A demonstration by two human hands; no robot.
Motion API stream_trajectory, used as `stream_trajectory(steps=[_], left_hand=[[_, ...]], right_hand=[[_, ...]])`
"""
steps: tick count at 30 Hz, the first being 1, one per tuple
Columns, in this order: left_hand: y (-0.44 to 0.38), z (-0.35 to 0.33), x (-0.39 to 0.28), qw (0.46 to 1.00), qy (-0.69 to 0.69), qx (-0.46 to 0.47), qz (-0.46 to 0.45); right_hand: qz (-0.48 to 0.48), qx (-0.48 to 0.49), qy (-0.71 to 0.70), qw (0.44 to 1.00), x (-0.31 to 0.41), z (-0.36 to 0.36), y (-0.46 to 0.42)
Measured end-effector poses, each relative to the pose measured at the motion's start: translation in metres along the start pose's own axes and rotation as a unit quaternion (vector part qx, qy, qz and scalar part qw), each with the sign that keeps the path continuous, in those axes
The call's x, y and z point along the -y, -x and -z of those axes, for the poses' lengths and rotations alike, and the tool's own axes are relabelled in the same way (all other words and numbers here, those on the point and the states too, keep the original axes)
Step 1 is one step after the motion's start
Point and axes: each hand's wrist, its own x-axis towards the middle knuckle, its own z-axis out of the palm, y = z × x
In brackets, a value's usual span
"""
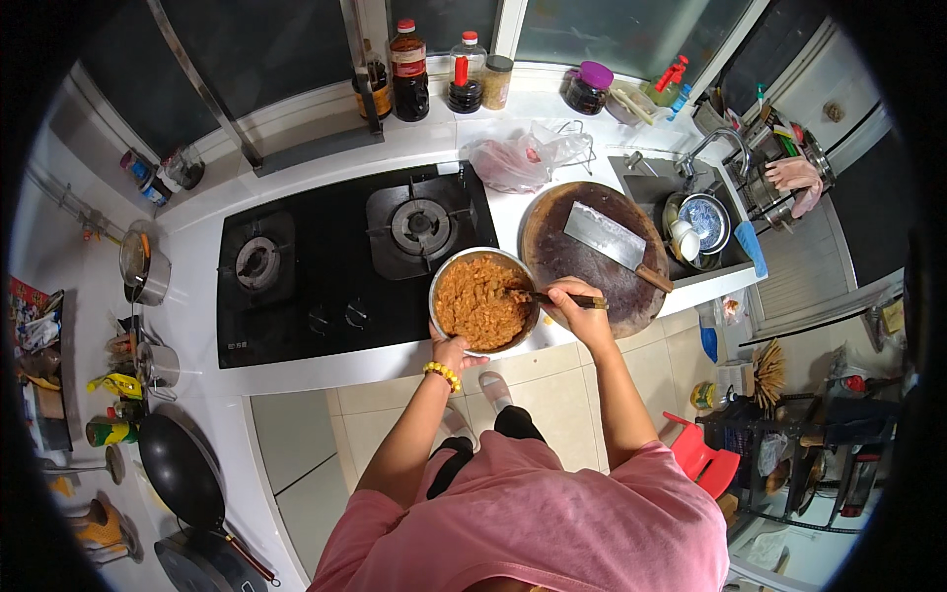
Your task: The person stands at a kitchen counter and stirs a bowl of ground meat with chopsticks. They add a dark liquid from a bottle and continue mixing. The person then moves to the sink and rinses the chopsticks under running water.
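Note:
A metal mixing bowl [534, 325] full of an orange-brown minced mixture [477, 303] stands at the counter's front edge, beside the gas hob. My left hand [450, 351], with a yellow beaded bracelet at the wrist, grips the bowl's near rim. In my right hand [581, 307] is a pair of dark chopsticks [544, 297], their tips sunk in the mixture and hidden there. To the right lies a round wooden chopping board [551, 229], and on it a cleaver [605, 235] with a wooden handle.
Behind the bowl is a two-burner gas hob [311, 288]. A plastic bag [510, 163] lies behind the board. At right, a sink [651, 196] holds bowls [703, 222]. A black wok [181, 466] rests on the left counter. Sauce bottles [409, 74] line the sill; a red stool [703, 455] stands behind right.

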Motion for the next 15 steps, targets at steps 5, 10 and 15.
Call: stream_trajectory(steps=[5,10,15], left_hand=[[-0.003,0.001,0.001,1.0,0.018,0.008,0.018],[-0.004,0.002,0.001,1.0,0.02,0.014,0.016],[-0.01,0.002,0.005,1.0,0.006,0.0,0.012]], right_hand=[[0.03,0.083,-0.006,0.996,-0.013,-0.012,0.013],[0.045,-0.005,0.13,0.99,-0.031,0.012,0.015],[0.086,-0.17,0.05,0.981,-0.059,-0.09,0.003]])
